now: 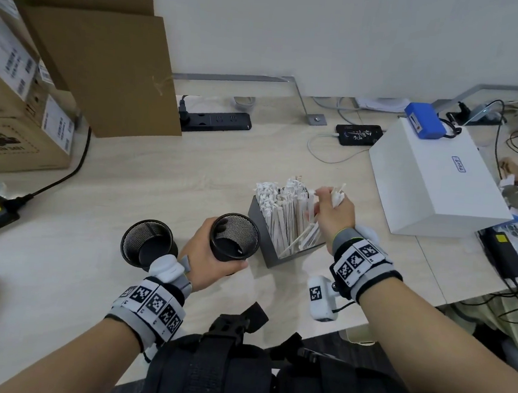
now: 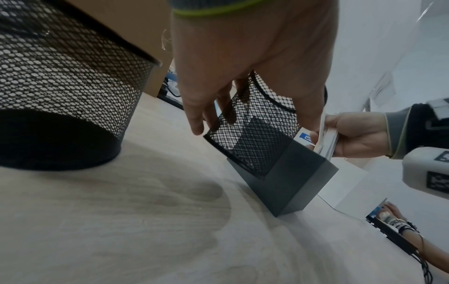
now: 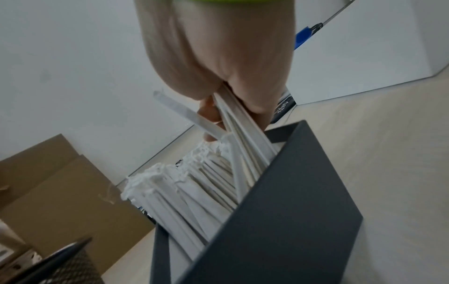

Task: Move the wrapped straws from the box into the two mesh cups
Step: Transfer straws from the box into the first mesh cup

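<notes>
- Head view: wrapped straws [image 1: 284, 210] stand packed upright in a grey box [image 1: 270, 253] at approx. the table centre; a few are pinched by the right hand [image 1: 333, 214] at the box's 3 o'clock side.
- Straws are judged light, thin and a bit bendy, w/ slick paper sleeves; likely best taken near the top ends, in a small bunch, so none slide out.
- Right hand: fingers curled round the bunch, wrist above the box's near corner, palm turned toward 9 o'clock.
- Left hand [image 1: 212, 257]: wrapped round a mesh cup [image 1: 234, 237], held tilted and off the table, just beside the box at its 9 o'clock.
- Second mesh cup [image 1: 147, 243] sits further toward 9 o'clock, untouched; both cups look empty.
</notes>
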`<state>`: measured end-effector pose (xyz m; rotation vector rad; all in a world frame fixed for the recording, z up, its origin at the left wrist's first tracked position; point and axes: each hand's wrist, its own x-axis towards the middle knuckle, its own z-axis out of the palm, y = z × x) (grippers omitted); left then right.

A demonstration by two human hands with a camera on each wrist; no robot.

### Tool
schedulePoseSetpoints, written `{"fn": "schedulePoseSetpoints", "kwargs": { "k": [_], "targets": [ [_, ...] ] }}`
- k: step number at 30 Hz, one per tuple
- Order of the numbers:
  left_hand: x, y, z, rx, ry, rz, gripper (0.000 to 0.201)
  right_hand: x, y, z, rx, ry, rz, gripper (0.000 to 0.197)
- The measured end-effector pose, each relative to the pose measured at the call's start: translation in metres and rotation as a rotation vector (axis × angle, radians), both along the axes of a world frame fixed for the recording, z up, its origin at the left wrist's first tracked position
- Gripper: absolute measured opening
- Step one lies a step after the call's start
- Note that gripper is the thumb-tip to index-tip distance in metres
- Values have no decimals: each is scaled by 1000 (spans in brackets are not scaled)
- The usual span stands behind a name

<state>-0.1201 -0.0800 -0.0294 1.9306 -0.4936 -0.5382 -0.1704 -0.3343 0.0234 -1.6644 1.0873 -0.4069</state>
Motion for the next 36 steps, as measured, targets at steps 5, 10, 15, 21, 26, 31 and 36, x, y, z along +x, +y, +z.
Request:
{"fn": "schedulePoseSetpoints", "kwargs": {
  "k": [5, 10, 15, 21, 26, 31, 36],
  "targets": [
    [0, -2, 2, 9, -3, -8, 85, -3, 11, -7, 58, 95, 130, 35],
    [0, -1, 6, 22, -15, -12, 84, -5, 23, -20, -35, 218, 437, 32],
    [-1, 4, 5, 34, -21, 3, 85, -12, 34, -24, -240, 575, 783, 45],
    [-1, 6, 3, 41, -29, -18, 85, -3, 43, -22, -257, 584, 810, 46],
    [3, 7, 7, 31, -14, -16, 81, -7, 33, -24, -163, 400, 533, 59],
    [3, 11, 1, 19, -6, -36, 89, 2, 18, 12, -30, -30, 162, 43],
    [-2, 6, -1, 29, -6, -76, 94, 19, 52, 59, 282, -384, 136, 39]
  ]
}}
